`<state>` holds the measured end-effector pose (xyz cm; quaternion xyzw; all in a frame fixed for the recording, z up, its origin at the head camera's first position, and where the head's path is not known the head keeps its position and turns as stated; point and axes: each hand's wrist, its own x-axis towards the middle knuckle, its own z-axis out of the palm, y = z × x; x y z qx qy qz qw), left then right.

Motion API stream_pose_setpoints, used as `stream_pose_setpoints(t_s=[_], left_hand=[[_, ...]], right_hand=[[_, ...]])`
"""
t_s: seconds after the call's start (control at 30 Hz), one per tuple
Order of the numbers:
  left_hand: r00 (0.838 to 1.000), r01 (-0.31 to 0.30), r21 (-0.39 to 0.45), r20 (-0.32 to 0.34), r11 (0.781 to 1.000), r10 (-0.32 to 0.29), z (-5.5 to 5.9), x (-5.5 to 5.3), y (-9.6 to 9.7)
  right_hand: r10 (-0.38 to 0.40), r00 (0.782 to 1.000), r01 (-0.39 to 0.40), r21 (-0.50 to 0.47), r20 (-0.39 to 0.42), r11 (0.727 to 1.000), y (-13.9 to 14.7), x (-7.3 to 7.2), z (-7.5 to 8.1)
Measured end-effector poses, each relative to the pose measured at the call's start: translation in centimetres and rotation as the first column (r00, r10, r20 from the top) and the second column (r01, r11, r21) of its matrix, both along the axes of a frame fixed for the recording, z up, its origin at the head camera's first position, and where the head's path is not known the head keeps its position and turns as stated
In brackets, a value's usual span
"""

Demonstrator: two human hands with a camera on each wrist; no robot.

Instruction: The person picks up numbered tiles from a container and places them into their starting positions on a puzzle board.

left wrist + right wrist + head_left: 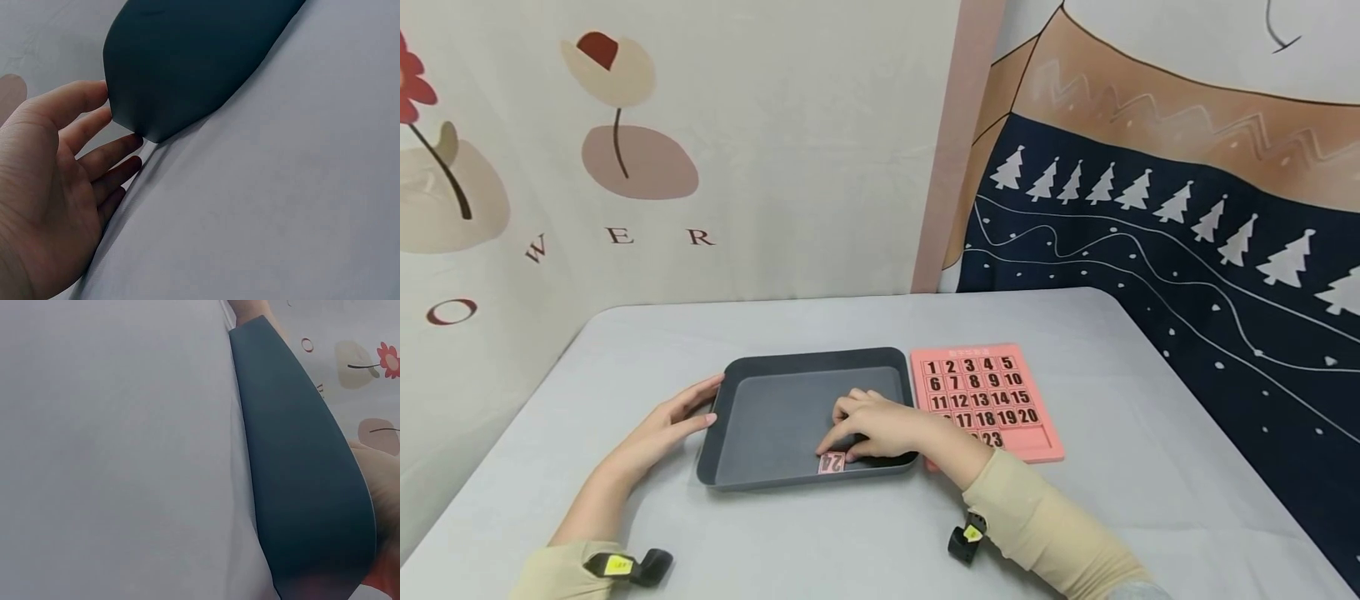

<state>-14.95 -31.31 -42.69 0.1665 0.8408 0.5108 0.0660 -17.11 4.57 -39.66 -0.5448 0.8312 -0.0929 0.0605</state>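
Observation:
A dark grey tray (pixel 775 421) lies on the table. My left hand (pixel 658 429) is at its left side, fingertips and thumb against the outer wall; in the left wrist view the hand (pixel 53 181) has its fingers extended to the tray's corner (pixel 169 69). My right hand (pixel 876 425) reaches into the tray near its front wall. Between thumb and index finger it pinches a small pink number tile (pixel 832 463), which seems to read 24. In the right wrist view the tray wall (pixel 300 456) hides most of that hand (pixel 382 481).
Right of the tray lies a pink number board (pixel 1037 446) with rows of numbered tiles up to 23; my right forearm covers part of its lower left. A white cloth covers the table (pixel 820 550). Printed curtains (pixel 820 150) hang behind and to the right.

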Motion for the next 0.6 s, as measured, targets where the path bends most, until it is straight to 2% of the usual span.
stream_pose_setpoints(t_s=[0.33, 0.6], left_hand=[[1.0, 0.011, 0.015, -0.004, 1.0, -0.01, 0.0, 0.0, -0.1], [1.0, -0.016, -0.036, 0.009, 0.999, 0.016, 0.1, 0.0, 0.0]], right_hand=[[-0.038, 0.998, 0.037, -0.019, -0.044, 0.999, 0.7, -0.3, 0.0], [-0.148, 0.987, 0.136, -0.15, -0.069, 0.979, 1.8, 0.7, 0.6]])
